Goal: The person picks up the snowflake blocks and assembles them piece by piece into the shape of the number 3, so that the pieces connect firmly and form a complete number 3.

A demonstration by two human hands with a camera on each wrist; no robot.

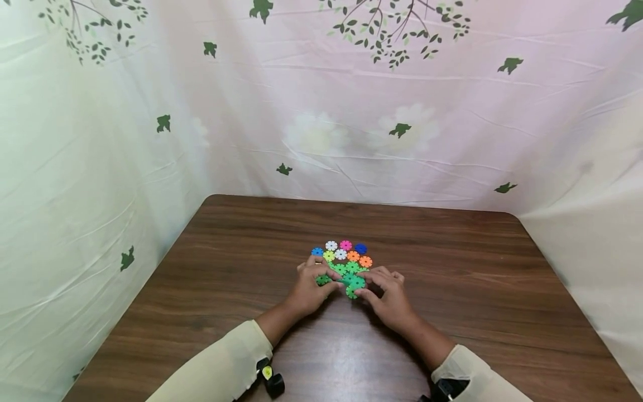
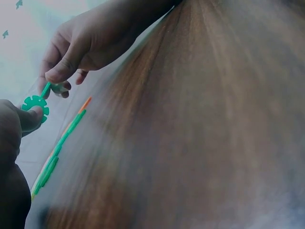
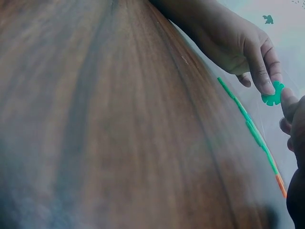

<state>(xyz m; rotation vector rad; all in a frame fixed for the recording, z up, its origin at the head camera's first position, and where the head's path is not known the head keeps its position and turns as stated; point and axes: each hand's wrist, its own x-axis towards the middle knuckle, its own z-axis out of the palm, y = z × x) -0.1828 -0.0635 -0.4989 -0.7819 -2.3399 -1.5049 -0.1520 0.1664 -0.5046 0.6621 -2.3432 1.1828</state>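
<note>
Over the table's middle, my left hand [image 1: 308, 289] and right hand [image 1: 390, 297] face each other, fingertips close together. In the left wrist view, the left thumb presses on a green notched disc [image 2: 42, 102], pinching it. The right hand's thumb and fingers pinch a second green disc [image 2: 45, 89], seen edge-on, which meets the first one's rim. From the right wrist view, the left hand's green disc [image 3: 272, 97] shows between the two hands' fingertips. Flat green discs [image 1: 352, 267] lie just beyond and under the fingers, partly covered by them.
Behind the green discs lie white [image 1: 340, 254], orange [image 1: 365, 261], pink [image 1: 345, 245], yellow [image 1: 329, 255] and blue [image 1: 360, 248] discs in a tight cluster. The brown wooden table [image 1: 241, 240] is bordered by a printed cloth backdrop [image 1: 351, 100]. Black devices [image 1: 274, 385] sit at both cuffs.
</note>
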